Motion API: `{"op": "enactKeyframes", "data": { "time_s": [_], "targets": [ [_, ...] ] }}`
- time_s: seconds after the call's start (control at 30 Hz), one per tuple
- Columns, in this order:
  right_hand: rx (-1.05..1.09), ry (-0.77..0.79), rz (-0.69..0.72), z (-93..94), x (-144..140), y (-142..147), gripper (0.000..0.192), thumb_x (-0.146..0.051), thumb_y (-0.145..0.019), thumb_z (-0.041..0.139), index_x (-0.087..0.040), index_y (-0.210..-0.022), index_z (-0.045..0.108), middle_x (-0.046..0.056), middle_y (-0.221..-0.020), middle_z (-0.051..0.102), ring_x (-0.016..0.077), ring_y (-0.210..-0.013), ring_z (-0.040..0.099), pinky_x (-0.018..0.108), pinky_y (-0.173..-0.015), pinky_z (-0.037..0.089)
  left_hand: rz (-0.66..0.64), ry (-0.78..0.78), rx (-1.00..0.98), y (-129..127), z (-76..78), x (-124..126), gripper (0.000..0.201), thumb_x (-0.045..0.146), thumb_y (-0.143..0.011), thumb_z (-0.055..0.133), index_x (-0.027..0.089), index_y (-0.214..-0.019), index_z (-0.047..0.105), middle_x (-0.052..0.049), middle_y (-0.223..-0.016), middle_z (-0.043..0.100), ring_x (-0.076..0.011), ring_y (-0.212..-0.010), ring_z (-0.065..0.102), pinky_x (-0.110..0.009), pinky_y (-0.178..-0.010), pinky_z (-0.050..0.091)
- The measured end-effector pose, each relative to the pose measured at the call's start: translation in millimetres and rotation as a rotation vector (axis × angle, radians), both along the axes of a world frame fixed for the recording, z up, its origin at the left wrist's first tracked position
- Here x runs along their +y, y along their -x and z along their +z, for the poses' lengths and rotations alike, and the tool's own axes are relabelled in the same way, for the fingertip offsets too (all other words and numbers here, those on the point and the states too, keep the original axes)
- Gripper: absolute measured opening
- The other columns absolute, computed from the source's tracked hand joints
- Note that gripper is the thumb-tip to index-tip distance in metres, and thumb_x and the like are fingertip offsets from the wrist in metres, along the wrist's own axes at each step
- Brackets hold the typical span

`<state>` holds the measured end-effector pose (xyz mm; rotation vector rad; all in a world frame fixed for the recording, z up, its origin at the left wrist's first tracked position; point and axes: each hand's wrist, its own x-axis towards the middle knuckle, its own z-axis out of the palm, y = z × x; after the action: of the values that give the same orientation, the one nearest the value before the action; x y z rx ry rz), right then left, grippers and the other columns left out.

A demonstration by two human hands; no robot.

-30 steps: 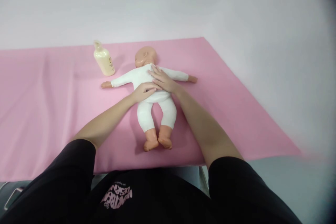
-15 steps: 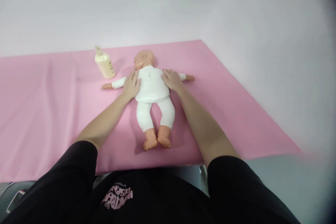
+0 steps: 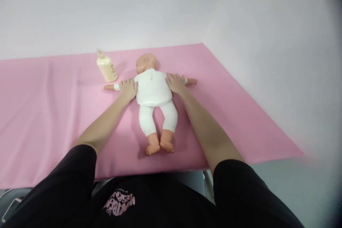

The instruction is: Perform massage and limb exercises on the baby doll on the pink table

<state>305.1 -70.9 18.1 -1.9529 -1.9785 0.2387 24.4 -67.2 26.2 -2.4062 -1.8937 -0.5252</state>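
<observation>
Doll (image 3: 153, 91) lay face-up near the middle of the pink sheet (image 3: 48, 114) over the tabletop, head toward the wall, arms spread out to both sides, bare feet pointing at the person. Left hand (image 3: 128, 88) rested flat over the doll's sleeve beside the chest, fingers loosely spread and gripping nothing. Right hand (image 3: 175, 83) lay the same way on the other sleeve near the shoulder, fingers spread and flat, nothing held. Lotion bottle (image 3: 106, 66) stood upright just beyond the doll's outstretched arm on the left hand's side, close to it but apart.

Risks, judged from this layout: a wide outward sweep of the left hand along that arm could likely clip the bottle and tip it, since it stood narrow and near the doll's small hand. Uneven pressure from the two palms might twist or slide the light doll on the smooth sheet. The sheet already showed wrinkles on the far left; dragging palms could bunch it further and shift the doll toward the near edge, where its feet lay fairly close.
</observation>
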Motion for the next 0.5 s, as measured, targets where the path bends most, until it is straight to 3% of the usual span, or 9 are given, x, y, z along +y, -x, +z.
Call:
{"op": "enactKeyframes", "data": {
  "time_s": [0.17, 0.3, 0.4, 0.5],
  "targets": [
    [0.143, 0.107, 0.092, 4.5, 0, 24, 0.076, -0.057, -0.102, 0.024, -0.013, -0.164, 0.026, 0.019, -0.172, 0.025, 0.0421, -0.161, 0.02, 0.073, -0.127, 0.008, -0.043, 0.073, 0.003, -13, 13.5, -19, 0.066, 0.037, -0.101, 0.029, -0.001, -0.155, 0.039, -0.03, -0.16, 0.042, -0.0475, -0.146, 0.041, -0.066, -0.119, 0.027],
    [0.191, 0.16, 0.163, 3.3, -10, 38, 0.087, -0.064, -0.097, 0.039, -0.013, -0.164, 0.021, 0.022, -0.173, 0.02, 0.0469, -0.16, 0.017, 0.073, -0.126, 0.016, -0.233, 0.101, 0.095, -32, 38.0, -55, 0.058, 0.041, -0.102, 0.038, 0.011, -0.151, 0.047, -0.024, -0.162, 0.042, -0.0451, -0.144, 0.046, -0.061, -0.114, 0.039],
    [0.202, 0.214, 0.208, 7.8, -24, 38, 0.086, -0.066, -0.093, 0.049, -0.017, -0.161, 0.031, 0.022, -0.17, 0.03, 0.0521, -0.155, 0.028, 0.074, -0.123, 0.024, -0.412, 0.154, 0.234, -43, 58.8, -86, 0.047, 0.034, -0.103, 0.037, 0.008, -0.134, 0.062, -0.023, -0.135, 0.063, -0.0399, -0.12, 0.063, -0.054, -0.1, 0.052],
    [0.297, 0.253, 0.382, 17.5, -36, 33, 0.072, -0.063, -0.089, 0.063, -0.018, -0.144, 0.056, 0.02, -0.153, 0.056, 0.0499, -0.146, 0.046, 0.065, -0.122, 0.034, -0.421, 0.198, 0.306, -47, 74.8, -107, 0.038, 0.03, -0.101, 0.042, 0.01, -0.115, 0.072, -0.02, -0.114, 0.069, -0.0381, -0.103, 0.068, -0.049, -0.082, 0.057]
  ]
}}
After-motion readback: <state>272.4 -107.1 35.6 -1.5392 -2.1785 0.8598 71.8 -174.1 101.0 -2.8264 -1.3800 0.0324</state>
